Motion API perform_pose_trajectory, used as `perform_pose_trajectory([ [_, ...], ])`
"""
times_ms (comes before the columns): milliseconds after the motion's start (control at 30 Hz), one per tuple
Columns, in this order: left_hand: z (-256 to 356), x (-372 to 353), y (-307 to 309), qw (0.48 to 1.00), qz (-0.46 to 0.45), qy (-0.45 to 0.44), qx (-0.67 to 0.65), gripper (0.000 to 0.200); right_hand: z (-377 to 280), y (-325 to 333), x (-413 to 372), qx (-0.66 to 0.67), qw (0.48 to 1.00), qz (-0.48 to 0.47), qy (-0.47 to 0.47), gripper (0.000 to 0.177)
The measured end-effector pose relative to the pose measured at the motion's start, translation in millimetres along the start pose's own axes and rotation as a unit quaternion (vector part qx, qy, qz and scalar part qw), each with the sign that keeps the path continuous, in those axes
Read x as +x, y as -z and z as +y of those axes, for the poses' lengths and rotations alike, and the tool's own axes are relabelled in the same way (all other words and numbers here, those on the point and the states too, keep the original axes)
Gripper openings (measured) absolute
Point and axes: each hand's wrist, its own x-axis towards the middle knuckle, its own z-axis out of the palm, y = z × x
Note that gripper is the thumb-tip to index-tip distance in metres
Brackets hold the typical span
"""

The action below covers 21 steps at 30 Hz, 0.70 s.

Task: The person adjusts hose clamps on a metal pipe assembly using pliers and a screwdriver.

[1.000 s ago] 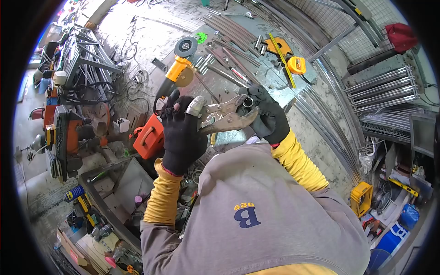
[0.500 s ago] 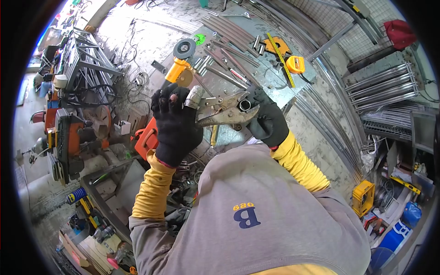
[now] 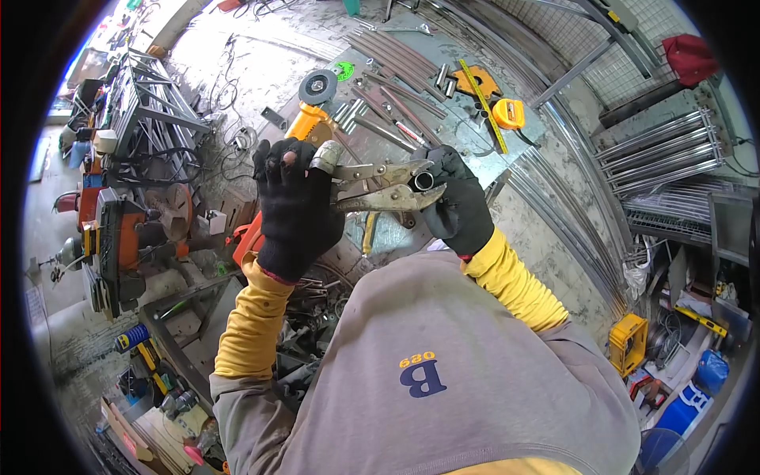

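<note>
My left hand [image 3: 297, 210], in a black glove with a taped thumb, is closed round the handles of metal locking pliers [image 3: 372, 190]. Between the plier jaws sits a short round metal tube [image 3: 424, 181], its open end facing up. My right hand [image 3: 461, 202], also gloved in black, is closed at the jaws and holds the tube from the right side. Beyond my left hand lies a yellow angle grinder [image 3: 307, 120] with a grey disc [image 3: 318, 87].
A metal sheet [image 3: 507, 150] bears rods [image 3: 396, 57], short tubes [image 3: 348, 115], and a yellow tape measure [image 3: 508, 114]. A red-orange case [image 3: 248, 241] lies left of my knees. Machines [image 3: 119, 237] stand left; a rack of steel tubes [image 3: 661, 154] stands right.
Both hands have shifted slightly left with the pliers and tube. The plier handles look closer together. My left forearm has moved left too.
</note>
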Motion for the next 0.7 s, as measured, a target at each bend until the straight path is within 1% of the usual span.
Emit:
perform_pose_trajectory([
  [33,-1,0,0,1.000,0.000,0.000,0.000,0.059,0,0,0,0.000,1.000,0.000,0.000,0.023],
  [100,-4,2,1,0.998,0.022,-0.032,0.045,0.067,-3,-1,2,0.009,1.000,0.002,0.005,0.024],
  [233,-7,-1,-4,1.000,-0.001,-0.020,0.023,0.067,-10,-4,5,0.025,0.999,0.023,-0.002,0.026],
  [333,-6,2,-4,1.000,-0.013,-0.019,0.014,0.067,-11,-4,4,0.019,0.999,0.027,0.010,0.023],
  [400,-3,6,-2,1.000,-0.001,-0.027,0.001,0.054,-13,-3,3,0.014,1.000,0.021,0.008,0.021],
  [533,-3,5,-5,1.000,-0.012,-0.017,0.013,0.049,-6,-5,-1,-0.012,1.000,0.017,0.013,0.020],
  [600,-6,6,-6,1.000,-0.012,-0.026,0.002,0.044,-9,-5,0,0.015,1.000,0.007,-0.026,0.025],
  [633,-6,6,-5,1.000,-0.013,-0.025,0.003,0.044,-10,-5,2,0.016,0.999,0.007,-0.027,0.025],
  [700,-6,8,-1,0.999,-0.039,-0.029,0.008,0.039,-11,-3,7,0.005,1.000,0.008,0.003,0.025],
])
